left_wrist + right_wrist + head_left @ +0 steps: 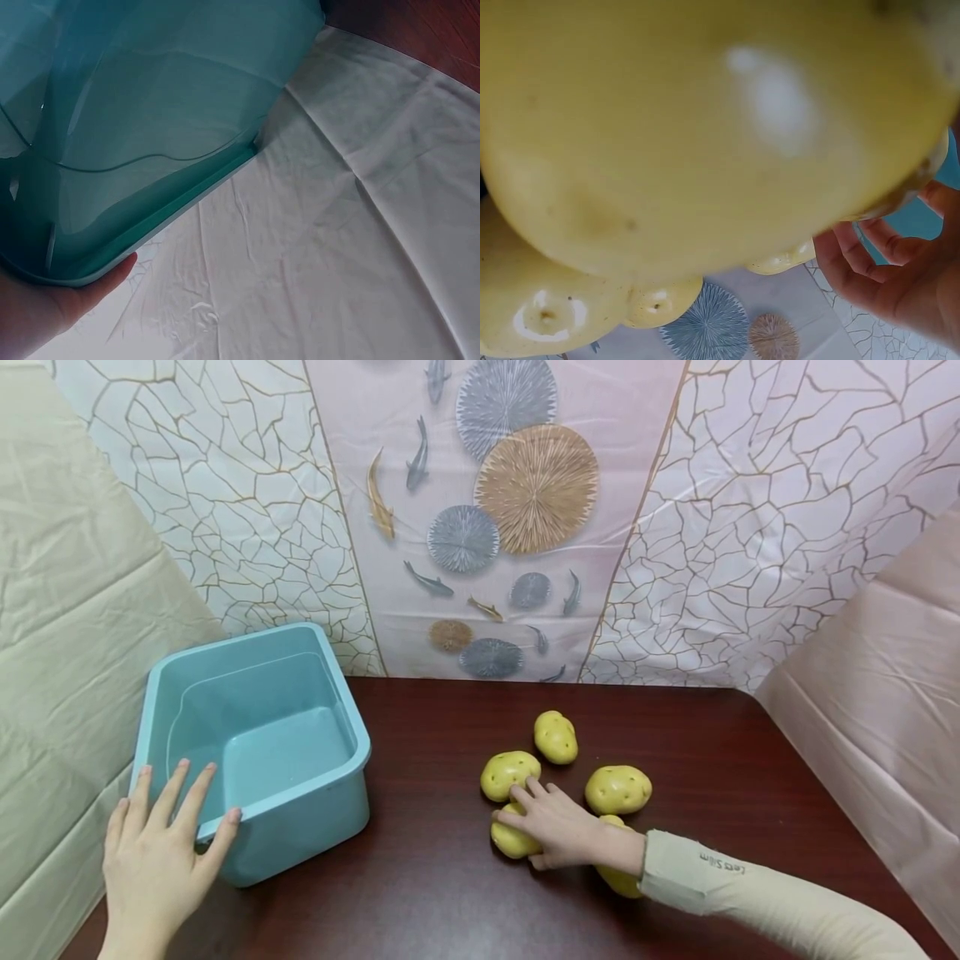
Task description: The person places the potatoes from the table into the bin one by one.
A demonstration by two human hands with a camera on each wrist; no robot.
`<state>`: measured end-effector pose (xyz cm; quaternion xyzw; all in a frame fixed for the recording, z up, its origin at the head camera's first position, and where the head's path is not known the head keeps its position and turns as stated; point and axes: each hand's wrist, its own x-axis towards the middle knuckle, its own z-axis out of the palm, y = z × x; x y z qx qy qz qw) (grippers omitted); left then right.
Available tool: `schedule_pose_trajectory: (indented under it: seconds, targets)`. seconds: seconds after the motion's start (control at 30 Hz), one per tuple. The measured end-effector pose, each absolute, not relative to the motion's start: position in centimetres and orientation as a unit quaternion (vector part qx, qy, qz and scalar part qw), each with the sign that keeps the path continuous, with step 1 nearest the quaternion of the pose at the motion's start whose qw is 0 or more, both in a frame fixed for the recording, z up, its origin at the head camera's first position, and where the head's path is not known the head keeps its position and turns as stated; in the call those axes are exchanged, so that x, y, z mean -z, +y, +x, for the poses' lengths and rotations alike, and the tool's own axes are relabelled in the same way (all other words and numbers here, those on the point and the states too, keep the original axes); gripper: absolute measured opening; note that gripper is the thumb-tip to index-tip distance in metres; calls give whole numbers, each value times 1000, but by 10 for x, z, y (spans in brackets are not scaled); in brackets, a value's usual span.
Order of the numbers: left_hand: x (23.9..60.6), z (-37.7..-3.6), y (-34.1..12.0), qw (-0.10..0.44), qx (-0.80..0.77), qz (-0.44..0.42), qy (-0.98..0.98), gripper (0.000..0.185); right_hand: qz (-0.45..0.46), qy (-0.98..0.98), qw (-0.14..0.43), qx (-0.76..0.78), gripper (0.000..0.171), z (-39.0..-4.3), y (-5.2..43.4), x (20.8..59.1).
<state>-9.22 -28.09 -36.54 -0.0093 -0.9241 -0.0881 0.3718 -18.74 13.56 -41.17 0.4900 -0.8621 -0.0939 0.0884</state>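
Curling round a sideways-lying potato [512,841], the right hand [558,831]; left hand [153,860] flat on tub [330,693].

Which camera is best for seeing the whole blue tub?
The head view: it shows the whole tub on the table, with the left hand on its rim. The left wrist view shows only one close-up wall; the right wrist view shows just a sliver behind the fingers.

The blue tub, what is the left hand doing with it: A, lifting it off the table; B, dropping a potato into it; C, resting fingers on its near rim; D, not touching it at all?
C: the left hand lays straight fingers over the near rim of the blue tub, which sits flat on the table with nothing visible inside.
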Motion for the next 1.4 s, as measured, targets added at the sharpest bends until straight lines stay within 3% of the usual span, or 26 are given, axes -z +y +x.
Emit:
schedule_pose_trajectory:
  seconds: [0.87,1.4]
  targets:
    - [366,-92,-282,373,92,-12,-923,58,478,-868,120,58,72,-187,135,405]
    - [366,-92,-281,374,88,-11,-923,57,458,-884,99,13,70,-185,135,398]
